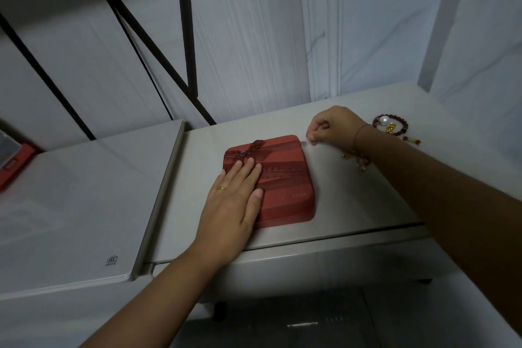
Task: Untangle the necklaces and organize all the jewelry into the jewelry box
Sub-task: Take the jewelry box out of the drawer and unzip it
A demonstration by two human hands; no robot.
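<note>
A closed red jewelry box with a dark ribbon bow at its far left corner lies on a pale counter. My left hand lies flat on the box's left part, fingers straight. My right hand hovers just past the box's far right corner, its thumb and fingers pinching something thin and pale; what it is I cannot tell. A dark red bead bracelet with a white pearl and a gold charm rests on the counter behind my right wrist. A small gold piece shows under my right forearm.
A white appliance top adjoins the counter on the left, a red object at its far edge. Black metal legs rise behind against a pale wall. The counter's front edge drops to a dark floor.
</note>
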